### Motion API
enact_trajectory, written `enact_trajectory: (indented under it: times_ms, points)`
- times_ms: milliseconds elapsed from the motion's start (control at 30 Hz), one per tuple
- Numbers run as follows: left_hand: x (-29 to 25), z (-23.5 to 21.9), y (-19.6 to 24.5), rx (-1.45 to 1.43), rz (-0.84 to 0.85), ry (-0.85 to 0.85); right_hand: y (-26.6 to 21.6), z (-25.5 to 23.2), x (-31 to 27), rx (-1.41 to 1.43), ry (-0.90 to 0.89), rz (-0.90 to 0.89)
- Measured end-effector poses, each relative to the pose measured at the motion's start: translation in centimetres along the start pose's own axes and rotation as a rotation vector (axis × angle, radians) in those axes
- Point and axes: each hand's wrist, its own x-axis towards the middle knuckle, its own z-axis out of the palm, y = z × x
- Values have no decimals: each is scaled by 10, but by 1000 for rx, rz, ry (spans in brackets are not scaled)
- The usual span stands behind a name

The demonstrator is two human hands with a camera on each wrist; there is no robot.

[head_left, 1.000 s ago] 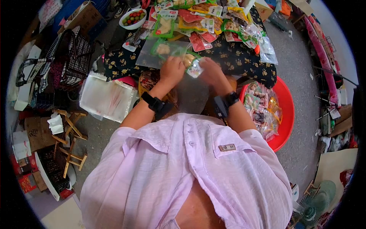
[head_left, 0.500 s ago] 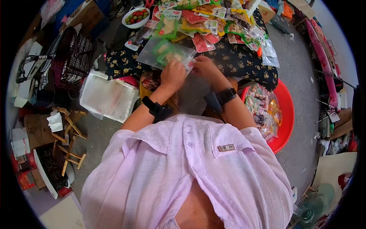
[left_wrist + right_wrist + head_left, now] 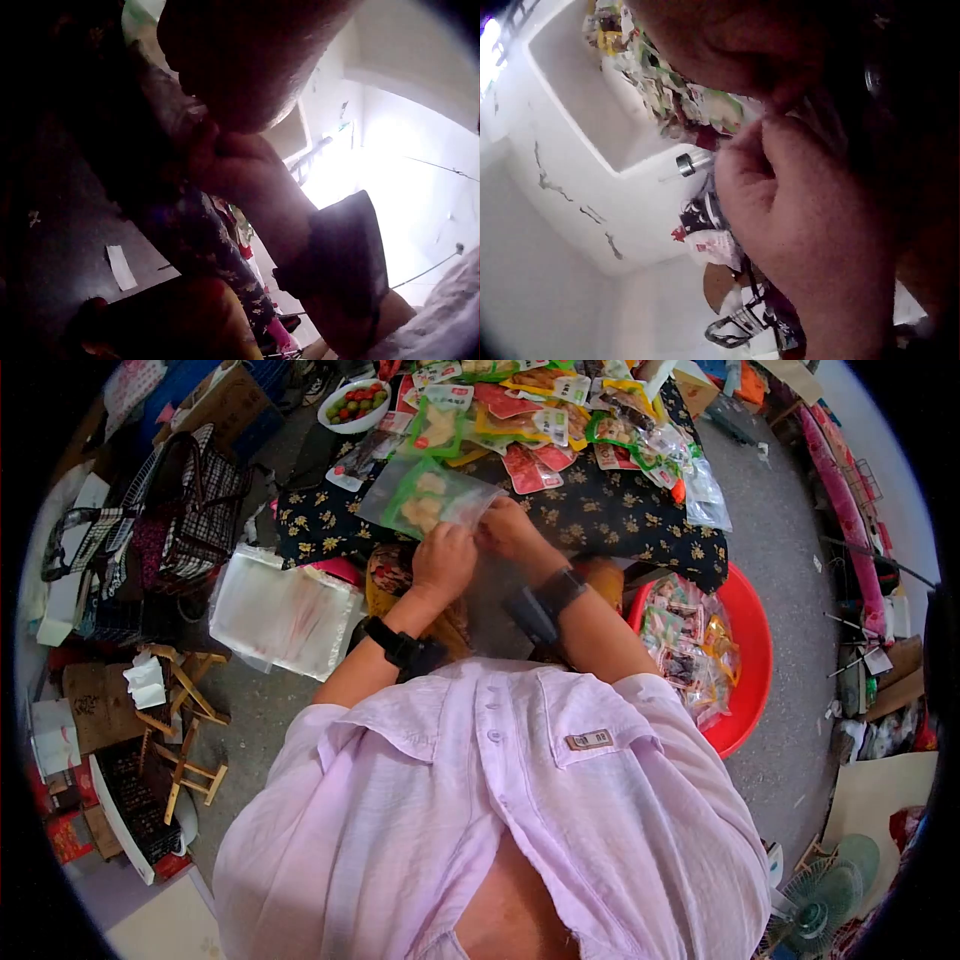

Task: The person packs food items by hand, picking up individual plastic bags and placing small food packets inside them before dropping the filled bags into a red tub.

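A clear plastic bag point(image 3: 468, 497) lies over the near edge of the cloth-covered table, with a green-edged food packet point(image 3: 420, 502) of pale round pieces inside it. My left hand point(image 3: 445, 560) pinches the bag's near edge. Close beside it, at the bag's near right corner, my right hand point(image 3: 510, 528) pinches the same edge between thumb and fingers. In the right wrist view the left hand point(image 3: 802, 195) has its thumb and fingertips together, right against the other hand. The left wrist view is dark and hides most of the bag.
Many food packets point(image 3: 520, 420) are heaped on the flowered tablecloth point(image 3: 620, 520), beside a white bowl point(image 3: 350, 428) of small red and green fruit. A red basin point(image 3: 755, 660) of bagged packets stands at right. Flat clear bags point(image 3: 285, 610) lie stacked at left.
The green packet, first held between the hands at the bag's mouth, has gone deeper into the clear bag. The right hand has moved left onto the bag's edge; the left hand has drawn back slightly.
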Motion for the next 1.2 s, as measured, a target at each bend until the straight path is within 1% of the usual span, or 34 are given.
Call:
enact_trajectory:
  times_ms: [67,100,167,200,267,300,367,467,533,600,667,733,833,900,933,1033,1133,1200]
  points:
    - [-6,4,-2,30,-8,-4,2,9,-8,-38,-30,-77]
    - [-7,6,-3,45,-10,-2,-4,10,-12,-72,-25,-25]
    - [-10,4,-8,12,14,-52,-13,12,-17,-140,-20,82]
    - [-11,1,-9,-3,24,-78,-8,10,-14,-64,-35,70]
    - [-16,-9,-6,76,142,21,10,2,-3,88,-62,46]
    - [-17,-14,-5,116,203,70,15,-1,-1,-20,-97,4]
    - [-23,-9,-15,160,226,43,22,-9,1,-237,-167,-80]
    - [-19,-5,-24,212,243,47,-10,11,-29,25,-84,119]
    - [-11,-6,-30,191,278,47,-7,2,-31,-365,-93,-74]
    - [0,-14,-37,124,346,32,-14,0,-39,-417,-39,-126]
    - [10,-19,-44,-7,321,107,-28,0,-51,-127,77,-39]
    - [21,-39,-44,-83,292,145,-48,-2,-63,-150,116,-66]
    - [39,-76,-47,-244,-88,-28,-67,-12,-70,-220,163,-127]
    - [51,-97,-44,-412,-155,-89,-79,-13,-75,-262,176,-194]
    - [55,-103,-43,-498,-188,-121,-88,-11,-80,-295,184,-190]
    - [55,-109,-45,-748,-333,-284,-89,-10,-77,-473,158,-543]
    - [49,-118,-11,-861,-375,-392,-108,6,-88,-963,161,-932]
    - [42,-110,0,-881,-317,-418,-119,17,-97,-1182,100,-1011]
